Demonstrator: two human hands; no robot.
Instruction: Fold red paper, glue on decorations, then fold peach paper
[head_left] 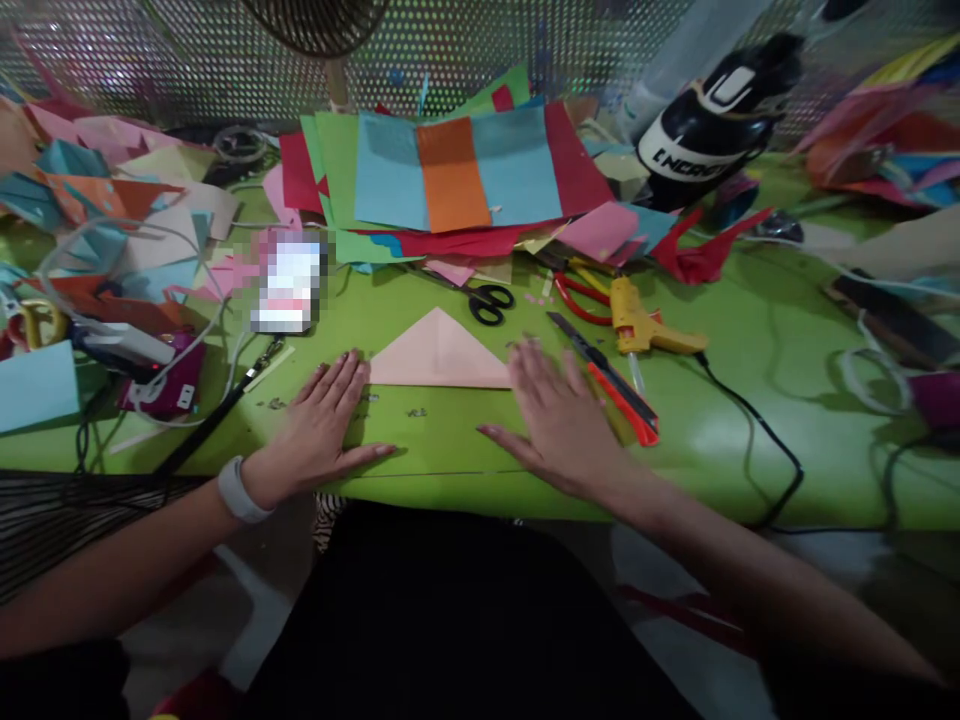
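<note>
A pale pink sheet of paper folded into a triangle (439,352) lies flat on the green table, its point facing away from me. My left hand (326,415) rests flat with the fingers at the triangle's left corner and the thumb spread toward the middle. At the right corner lies my right hand (559,415), also flat, thumb apart, slightly blurred. Both hands are open and grip nothing. Just right of my right hand is a red and black box cutter (622,395). Black-handled scissors (487,300) lie beyond the triangle.
A yellow hot glue gun (649,325) with a black cord lies at right, near red-handled pliers (581,298). A phone with a blurred screen (291,285) is at left. Coloured paper sheets (517,165) are stacked behind, beside a black bottle (709,125). Folded papers (105,215) crowd the left.
</note>
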